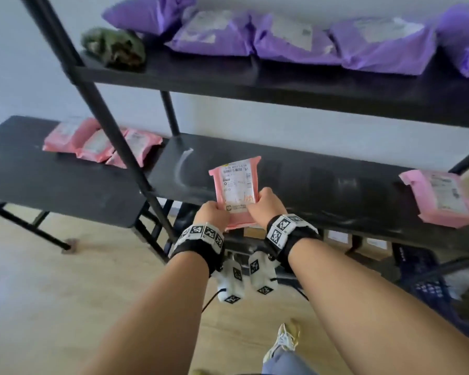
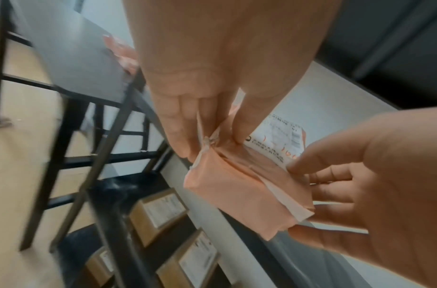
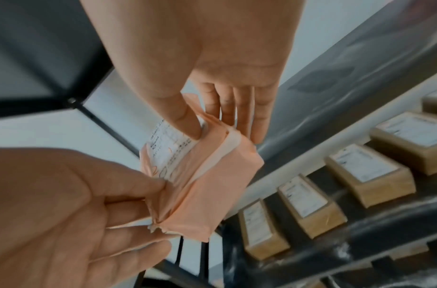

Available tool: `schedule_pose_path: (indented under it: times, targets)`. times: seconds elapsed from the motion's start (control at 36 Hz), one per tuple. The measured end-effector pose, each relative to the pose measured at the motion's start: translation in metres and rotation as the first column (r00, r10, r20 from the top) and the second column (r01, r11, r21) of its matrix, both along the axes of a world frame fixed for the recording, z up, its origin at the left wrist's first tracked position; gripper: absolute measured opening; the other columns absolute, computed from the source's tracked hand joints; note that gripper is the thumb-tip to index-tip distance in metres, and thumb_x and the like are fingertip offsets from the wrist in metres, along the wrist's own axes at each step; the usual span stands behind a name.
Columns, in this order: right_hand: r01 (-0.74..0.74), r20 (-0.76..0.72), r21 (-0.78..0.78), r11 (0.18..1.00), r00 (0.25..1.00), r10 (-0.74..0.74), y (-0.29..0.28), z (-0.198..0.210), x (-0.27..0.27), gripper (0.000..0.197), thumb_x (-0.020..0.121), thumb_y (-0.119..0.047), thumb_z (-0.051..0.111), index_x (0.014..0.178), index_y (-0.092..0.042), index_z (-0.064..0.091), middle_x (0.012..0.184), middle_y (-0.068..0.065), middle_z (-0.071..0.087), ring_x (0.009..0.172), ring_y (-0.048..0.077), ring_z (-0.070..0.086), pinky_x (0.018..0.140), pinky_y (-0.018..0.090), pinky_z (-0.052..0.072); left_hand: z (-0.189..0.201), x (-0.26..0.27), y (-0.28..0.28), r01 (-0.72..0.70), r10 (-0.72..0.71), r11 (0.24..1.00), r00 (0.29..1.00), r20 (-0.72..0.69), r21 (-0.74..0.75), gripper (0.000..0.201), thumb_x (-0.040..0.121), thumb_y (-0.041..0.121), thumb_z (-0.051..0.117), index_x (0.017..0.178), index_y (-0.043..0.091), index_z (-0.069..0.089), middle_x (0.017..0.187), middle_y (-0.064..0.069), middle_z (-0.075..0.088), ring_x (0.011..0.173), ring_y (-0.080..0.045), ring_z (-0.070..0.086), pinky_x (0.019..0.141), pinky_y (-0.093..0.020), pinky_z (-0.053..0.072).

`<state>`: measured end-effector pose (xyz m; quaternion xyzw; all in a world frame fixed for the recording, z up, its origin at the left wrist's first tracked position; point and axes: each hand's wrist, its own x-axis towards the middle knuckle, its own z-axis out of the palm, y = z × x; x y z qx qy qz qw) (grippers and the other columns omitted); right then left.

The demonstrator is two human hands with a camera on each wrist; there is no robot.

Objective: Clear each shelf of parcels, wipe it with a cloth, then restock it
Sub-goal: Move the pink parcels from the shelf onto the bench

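Observation:
Both of my hands hold one pink parcel (image 1: 234, 182) with a white label, just above the front edge of the black middle shelf (image 1: 322, 182). My left hand (image 1: 213, 212) pinches its near left corner and my right hand (image 1: 266, 205) its near right corner. In the left wrist view the left hand (image 2: 212, 146) has its thumb on top of the parcel (image 2: 237, 187) and its fingers beneath. The right wrist view shows the right hand (image 3: 227, 134) gripping the parcel (image 3: 212, 185) the same way. A crumpled green cloth (image 1: 114, 47) lies at the left end of the upper shelf.
Another pink parcel (image 1: 439, 197) lies at the right end of the middle shelf. Three pink parcels (image 1: 100, 143) sit on a black side table (image 1: 38, 180) to the left. Several purple parcels (image 1: 282, 39) fill the upper shelf. Brown boxes (image 3: 370, 169) line the lower shelf. A slanted black post (image 1: 119, 139) crosses at left.

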<state>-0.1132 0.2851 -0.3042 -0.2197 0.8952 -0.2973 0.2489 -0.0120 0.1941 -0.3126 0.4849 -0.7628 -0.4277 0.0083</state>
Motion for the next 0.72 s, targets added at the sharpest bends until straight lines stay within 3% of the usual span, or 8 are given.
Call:
schedule_pose_path:
  times: [0.14, 0.25, 0.33, 0.42, 0.53, 0.72]
  targets:
    - [-0.093, -0.003, 0.034, 0.995, 0.996, 0.093, -0.053, -0.007, 0.089, 0.028, 0.090, -0.026, 0.055, 0.114, -0.013, 0.049, 0.113, 0.006, 0.064, 0.099, 0.025, 0.062, 0.071, 0.030, 0.044, -0.006, 0.099, -0.040, -0.137, 0.137, 0.990, 0.991, -0.003, 0.042, 0.016, 0.087, 0.014, 0.051, 0.098, 0.013, 0.064, 0.092, -0.003, 0.067, 0.084, -0.021, 0.062, 0.078, -0.032, 0.051]
    - [-0.172, 0.016, 0.031, 0.985, 0.985, 0.171, -0.096, -0.012, 0.150, 0.029, 0.089, -0.027, 0.053, 0.114, -0.015, 0.050, 0.112, 0.005, 0.064, 0.097, 0.025, 0.063, 0.080, 0.037, 0.053, -0.007, 0.168, -0.072, -0.184, 0.183, 0.983, 0.983, 0.028, 0.015, 0.020, 0.088, 0.014, 0.047, 0.097, 0.010, 0.064, 0.093, -0.008, 0.066, 0.083, -0.024, 0.061, 0.074, -0.030, 0.050]
    - [-0.222, 0.035, 0.023, 0.975, 0.975, 0.221, -0.127, -0.013, 0.191, 0.030, 0.090, -0.027, 0.052, 0.116, -0.014, 0.049, 0.114, 0.006, 0.064, 0.098, 0.026, 0.063, 0.080, 0.036, 0.051, -0.007, 0.212, -0.096, -0.220, 0.219, 0.975, 0.975, 0.039, 0.025, 0.016, 0.085, 0.009, 0.048, 0.090, 0.010, 0.064, 0.093, -0.009, 0.068, 0.086, -0.026, 0.063, 0.071, -0.028, 0.048]
    - [-0.273, 0.039, 0.035, 0.961, 0.962, 0.271, -0.156, -0.014, 0.222, 0.034, 0.090, -0.028, 0.054, 0.120, -0.013, 0.048, 0.119, 0.006, 0.062, 0.103, 0.027, 0.063, 0.082, 0.036, 0.051, -0.007, 0.247, -0.117, -0.266, 0.265, 0.964, 0.964, 0.024, 0.017, 0.016, 0.086, 0.006, 0.048, 0.082, 0.015, 0.061, 0.080, -0.004, 0.061, 0.072, -0.020, 0.057, 0.061, -0.025, 0.042]
    - [-0.321, 0.048, 0.041, 0.946, 0.947, 0.319, -0.197, -0.019, 0.252, 0.032, 0.091, -0.027, 0.054, 0.119, -0.011, 0.049, 0.119, 0.009, 0.063, 0.106, 0.029, 0.062, 0.088, 0.039, 0.051, -0.013, 0.278, -0.148, -0.323, 0.323, 0.946, 0.946, 0.031, -0.001, 0.015, 0.088, 0.007, 0.048, 0.087, 0.017, 0.061, 0.080, -0.001, 0.059, 0.075, -0.019, 0.055, 0.067, -0.027, 0.042]
    - [-0.415, 0.073, 0.091, 0.905, 0.909, 0.410, -0.289, -0.035, 0.279, 0.030, 0.092, -0.027, 0.051, 0.118, -0.010, 0.049, 0.120, 0.009, 0.060, 0.107, 0.029, 0.060, 0.080, 0.035, 0.047, -0.032, 0.305, -0.226, -0.405, 0.401, 0.912, 0.914, 0.061, 0.070, 0.017, 0.087, 0.016, 0.055, 0.101, 0.012, 0.065, 0.094, -0.001, 0.067, 0.084, -0.021, 0.062, 0.077, -0.031, 0.052]
